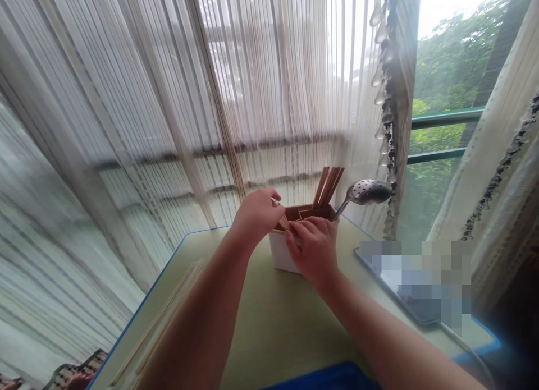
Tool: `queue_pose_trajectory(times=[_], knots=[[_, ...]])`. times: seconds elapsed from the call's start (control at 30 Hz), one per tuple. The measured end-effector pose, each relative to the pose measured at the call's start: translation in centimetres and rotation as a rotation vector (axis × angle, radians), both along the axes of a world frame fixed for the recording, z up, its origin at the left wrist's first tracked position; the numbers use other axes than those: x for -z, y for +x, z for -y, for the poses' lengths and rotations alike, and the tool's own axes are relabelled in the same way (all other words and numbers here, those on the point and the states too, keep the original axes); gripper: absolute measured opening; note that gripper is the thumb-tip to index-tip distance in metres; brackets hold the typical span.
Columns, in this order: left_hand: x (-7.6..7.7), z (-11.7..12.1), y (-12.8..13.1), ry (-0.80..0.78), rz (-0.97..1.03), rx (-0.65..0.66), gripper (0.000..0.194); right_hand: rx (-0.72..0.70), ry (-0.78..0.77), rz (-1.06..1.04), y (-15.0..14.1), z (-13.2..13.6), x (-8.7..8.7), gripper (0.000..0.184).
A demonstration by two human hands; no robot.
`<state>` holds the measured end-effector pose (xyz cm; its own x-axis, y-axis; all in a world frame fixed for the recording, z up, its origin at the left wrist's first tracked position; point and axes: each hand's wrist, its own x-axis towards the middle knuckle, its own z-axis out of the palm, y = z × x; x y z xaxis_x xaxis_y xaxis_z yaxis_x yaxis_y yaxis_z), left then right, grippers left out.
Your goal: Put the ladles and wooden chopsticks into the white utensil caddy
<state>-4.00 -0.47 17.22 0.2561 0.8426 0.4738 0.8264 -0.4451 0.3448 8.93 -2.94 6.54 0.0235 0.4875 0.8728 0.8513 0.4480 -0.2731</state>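
Note:
A white utensil holder (pixel 281 254) with a brown inner rim stands on the green table (pixel 269 317) near the window. Brown chopsticks (pixel 329 185) and a perforated metal ladle (pixel 365 192) stick up from it. My left hand (pixel 256 212) is closed around a few light wooden chopsticks at the holder's left rim. My right hand (pixel 314 247) rests on the holder's front edge, fingers curled over the same chopsticks.
Loose light chopsticks (pixel 168 314) lie along the table's left edge. A tablet with a cable (pixel 415 297) lies at the right. Sheer striped curtains (pixel 177 109) hang close behind the table, with a window railing (pixel 446 118) beyond.

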Motion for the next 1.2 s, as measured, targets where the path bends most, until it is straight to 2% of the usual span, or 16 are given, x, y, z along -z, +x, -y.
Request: queue_pose_trajectory(times=[0.27, 0.43, 0.53, 0.63, 0.73, 0.87, 0.97, 1.07, 1.2], knots=[[-0.4, 0.6, -0.1, 0.053, -0.080, -0.056, 0.038, 0.033, 0.007, -0.010, 0.0, -0.3, 0.3, 0.018], [-1.5, 3.0, 0.1, 0.186, 0.023, -0.196, 0.042, 0.057, 0.053, -0.030, 0.3, -0.1, 0.2, 0.022], [-2.4, 4.6, 0.1, 0.332, 0.159, -0.272, 0.040, -0.051, 0.221, 0.049, 0.9, 0.7, 0.2, 0.021], [-2.3, 5.1, -0.7, 0.497, 0.301, -0.372, 0.035, -0.283, 0.399, 0.158, 1.2, 1.6, 0.4, 0.026], [-0.6, 4.5, -2.7, 0.586, 0.414, -0.524, 0.026, -0.468, 0.366, 0.229, 0.8, 2.0, 0.6, 0.026], [3.2, 3.6, -5.8, 0.501, 0.372, -0.637, 0.020, -0.651, 0.120, 0.374, -0.7, 2.0, 1.2, 0.019], [6.2, 3.0, -7.6, 0.343, 0.250, -0.652, 0.017, -0.716, -0.091, 0.375, -1.6, 1.6, 2.1, 0.019], [9.1, 2.5, -8.8, 0.097, 0.068, -0.644, 0.024, -0.709, -0.328, 0.389, -2.1, 0.9, 3.2, 0.025], [11.7, 1.8, -9.7, -0.253, -0.114, -0.649, 0.027, -0.677, -0.528, 0.375, -2.3, -0.1, 4.4, 0.037]])
